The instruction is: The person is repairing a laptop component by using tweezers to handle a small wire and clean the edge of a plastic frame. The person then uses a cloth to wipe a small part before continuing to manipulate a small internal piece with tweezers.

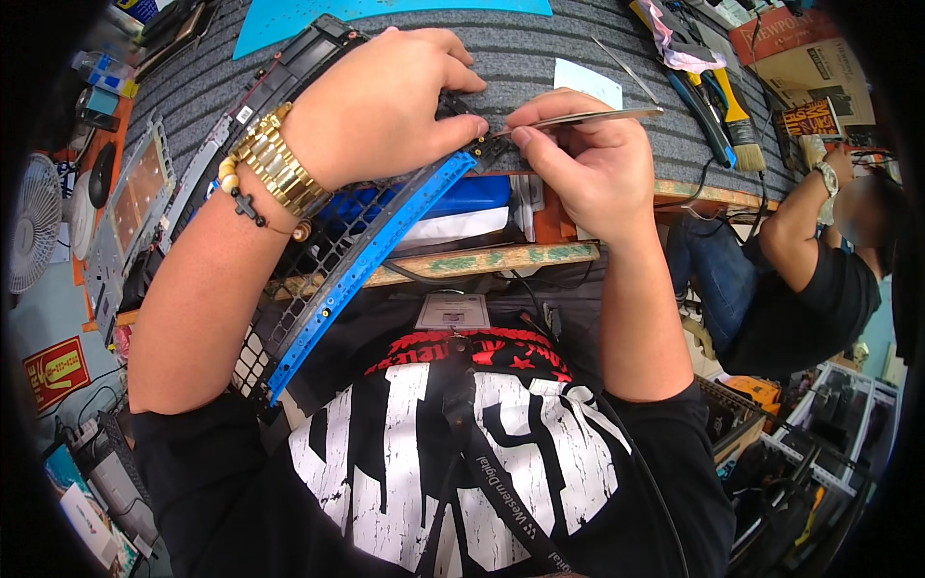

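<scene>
A black laptop casing [318, 260] with a grid of key openings and a blue strip [371, 250] along one long edge lies diagonally over the bench's front edge. My left hand [383, 116] rests across its upper end, fingers bent and closed on it, thumb beside the top of the blue strip. My right hand [588, 164] pinches a thin flat metal tool [631, 114], probably tweezers, whose tip meets the casing's small corner piece [496, 146] just right of my left thumb. Exactly what the tip touches is too small to tell.
A ribbed grey mat [501, 58] covers the bench, with a cyan pad [385, 14], white paper [588, 79], a brush [740, 135] and cutter [703, 116]. A metal panel [130, 222] and fan [31, 222] are left. A co-worker [809, 270] sits at right.
</scene>
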### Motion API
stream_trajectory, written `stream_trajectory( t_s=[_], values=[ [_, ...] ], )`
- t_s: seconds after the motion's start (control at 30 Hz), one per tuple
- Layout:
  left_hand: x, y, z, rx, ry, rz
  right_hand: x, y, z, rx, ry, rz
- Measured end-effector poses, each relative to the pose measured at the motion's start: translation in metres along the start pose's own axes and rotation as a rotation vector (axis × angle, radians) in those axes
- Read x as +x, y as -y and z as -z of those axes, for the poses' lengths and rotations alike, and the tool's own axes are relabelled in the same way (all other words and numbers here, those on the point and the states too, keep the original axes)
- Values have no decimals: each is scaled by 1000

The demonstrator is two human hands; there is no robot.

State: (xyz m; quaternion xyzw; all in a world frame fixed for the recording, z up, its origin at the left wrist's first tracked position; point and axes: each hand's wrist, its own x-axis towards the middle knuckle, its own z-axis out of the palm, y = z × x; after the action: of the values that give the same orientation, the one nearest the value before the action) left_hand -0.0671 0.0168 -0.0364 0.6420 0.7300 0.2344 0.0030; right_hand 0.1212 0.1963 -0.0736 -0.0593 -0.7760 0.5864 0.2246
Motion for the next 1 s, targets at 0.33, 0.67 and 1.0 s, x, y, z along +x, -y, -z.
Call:
stream_trajectory(
  t_s=[0.33, 0.67, 1.0],
  values=[
    [-1, 0, -1, 25, -9, -11, 0, 3, 0, -18, -1, 18],
    [-1, -1, -1, 70, 0, -12, 0, 0, 0, -36, 5, 21],
    [4, 7, 13, -100, 36, 9, 0, 3, 3, 163, -6, -84]
  ],
)
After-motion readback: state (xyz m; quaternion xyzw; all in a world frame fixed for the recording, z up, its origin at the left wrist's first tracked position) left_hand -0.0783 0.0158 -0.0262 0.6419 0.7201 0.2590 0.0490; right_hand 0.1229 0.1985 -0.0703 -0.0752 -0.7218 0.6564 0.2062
